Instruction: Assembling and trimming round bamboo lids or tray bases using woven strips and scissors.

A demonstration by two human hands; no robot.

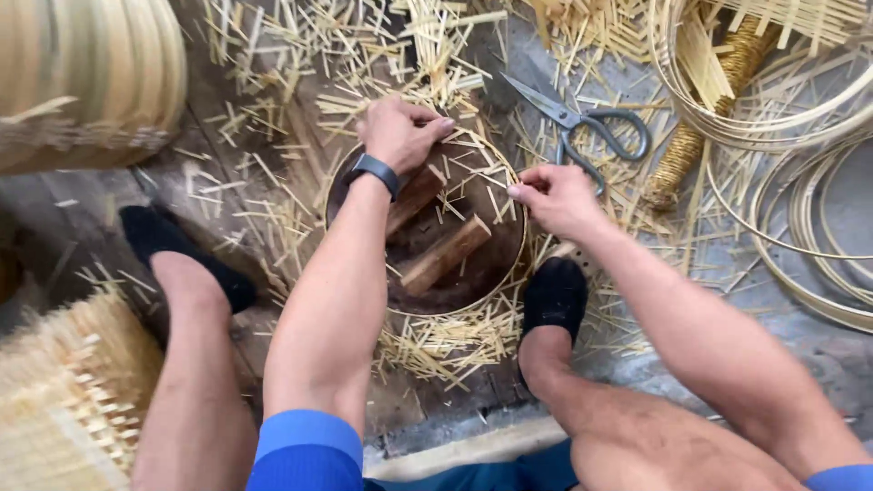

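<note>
A round bamboo hoop frame lies on the floor between my feet, with two wooden blocks inside it. My left hand, a dark band at its wrist, grips the far rim of the hoop. My right hand pinches the hoop's right rim with its fingertips, perhaps on a thin bamboo strip; I cannot tell exactly.
Grey-handled scissors lie just beyond my right hand. Cut bamboo slivers litter the floor. Coiled bamboo rings and a wrapped roll sit at right. Woven baskets stand at top left and bottom left.
</note>
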